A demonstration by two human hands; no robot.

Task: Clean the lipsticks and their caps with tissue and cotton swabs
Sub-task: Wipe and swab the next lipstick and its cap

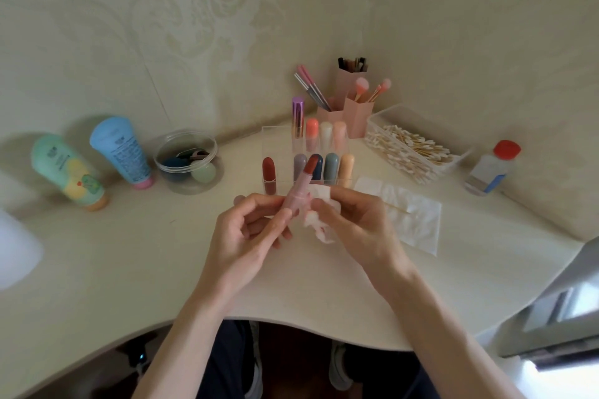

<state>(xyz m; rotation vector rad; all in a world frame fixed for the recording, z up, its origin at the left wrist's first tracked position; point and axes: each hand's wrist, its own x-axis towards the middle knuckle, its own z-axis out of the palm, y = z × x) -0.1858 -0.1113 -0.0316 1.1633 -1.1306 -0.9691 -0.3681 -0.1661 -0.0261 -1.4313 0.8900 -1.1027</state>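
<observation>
On my feed, both hands meet just above the middle of the table (129,253). The left hand (249,230) grips the open lipstick (299,194), thumb and fingers curled round its pink tube. The tube leans toward 1 o'clock with the dark red bullet wound out at the top. The right hand (353,220) pinches a crumpled tissue (319,223), spotted with red, and holds it against the tube's right side.

Just behind the lipstick, at 12 o'clock from the hands, a clear organizer (275,139) holds 2 rows of capped lipsticks. A dark red piece (268,175) stands upright at its left front corner; I cannot tell whether it is a cap alone or a whole lipstick.

At 3 o'clock from the hands a flat tissue sheet (418,220) lies on the table with 1 cotton swab (393,206) resting on it. At 2 o'clock sits a clear tray (382,116) full of swabs, with a red-capped bottle (491,168) beyond it.

At 10 o'clock stand a round clear jar (188,162), a blue tube (121,152) and a green tube (68,172). Pink brush holders (353,110) stand in the corner at 12 o'clock.
</observation>
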